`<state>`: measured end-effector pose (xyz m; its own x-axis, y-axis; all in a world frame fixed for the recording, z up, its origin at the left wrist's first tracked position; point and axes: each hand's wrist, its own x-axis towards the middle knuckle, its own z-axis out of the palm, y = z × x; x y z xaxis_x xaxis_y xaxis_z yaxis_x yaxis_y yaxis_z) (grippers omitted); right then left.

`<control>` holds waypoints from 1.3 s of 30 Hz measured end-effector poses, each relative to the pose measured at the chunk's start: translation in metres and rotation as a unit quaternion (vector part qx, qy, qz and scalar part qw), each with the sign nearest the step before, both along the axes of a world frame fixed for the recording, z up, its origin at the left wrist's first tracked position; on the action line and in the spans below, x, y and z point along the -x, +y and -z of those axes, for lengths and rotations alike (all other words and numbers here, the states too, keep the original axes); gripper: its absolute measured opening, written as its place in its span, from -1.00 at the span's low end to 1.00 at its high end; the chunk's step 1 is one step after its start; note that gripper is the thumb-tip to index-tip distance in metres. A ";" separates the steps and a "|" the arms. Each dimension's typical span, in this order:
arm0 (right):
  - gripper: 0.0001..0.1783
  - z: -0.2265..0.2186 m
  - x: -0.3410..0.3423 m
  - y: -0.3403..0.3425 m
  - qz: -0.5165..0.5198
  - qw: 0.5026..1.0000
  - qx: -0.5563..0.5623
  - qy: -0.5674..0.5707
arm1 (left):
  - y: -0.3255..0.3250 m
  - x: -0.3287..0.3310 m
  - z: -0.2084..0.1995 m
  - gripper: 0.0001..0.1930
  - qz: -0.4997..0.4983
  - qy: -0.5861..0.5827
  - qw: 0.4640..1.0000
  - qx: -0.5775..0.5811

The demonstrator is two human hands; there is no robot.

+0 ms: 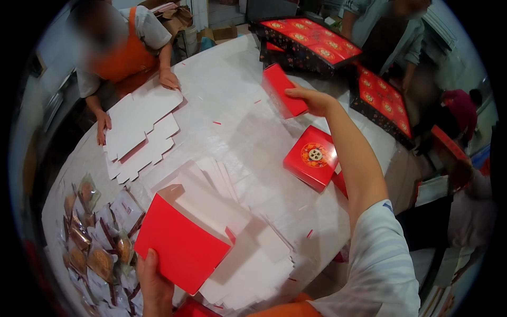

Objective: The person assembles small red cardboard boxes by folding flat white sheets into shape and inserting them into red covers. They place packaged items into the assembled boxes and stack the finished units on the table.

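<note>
My left hand (153, 285) grips the near corner of a flat red cardboard box blank (179, 243), held above a stack of white box blanks (248, 253). My right hand (314, 100) reaches far across the white table (227, 95) and holds the edge of a red box piece (282, 90), tilted up. A closed red box with a round gold emblem (311, 158) lies below my right forearm.
Wrapped pastries in clear packets (97, 232) lie at the near left. A person in an orange apron (124, 47) presses both hands on white cut blanks (140, 127) at the far left. Large dark trays of red boxes (309, 39) (383, 103) stand at the back right, with other people beside them.
</note>
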<state>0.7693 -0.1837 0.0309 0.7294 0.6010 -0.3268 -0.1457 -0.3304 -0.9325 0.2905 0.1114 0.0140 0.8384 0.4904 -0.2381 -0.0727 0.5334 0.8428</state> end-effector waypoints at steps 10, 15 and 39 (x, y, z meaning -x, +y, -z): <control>0.22 -0.021 0.201 -0.024 0.052 0.809 -0.574 0.115 | -0.045 0.006 0.002 -0.56 0.026 0.036 0.999 -0.005; 0.35 -0.035 0.298 -0.022 0.043 0.786 -0.601 0.139 | -0.074 -0.010 0.002 -0.45 0.062 0.082 0.993 -0.056; -0.52 0.071 0.420 -0.174 0.344 0.754 -0.505 0.241 | -0.222 -0.097 0.049 -0.11 0.213 0.049 0.943 -0.251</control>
<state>0.3495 -0.3581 -0.0406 0.9250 0.2543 -0.2822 -0.3608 0.8206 -0.4431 0.3871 -0.1107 -0.0352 0.9707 0.1855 -0.1526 0.1498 0.0292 0.9883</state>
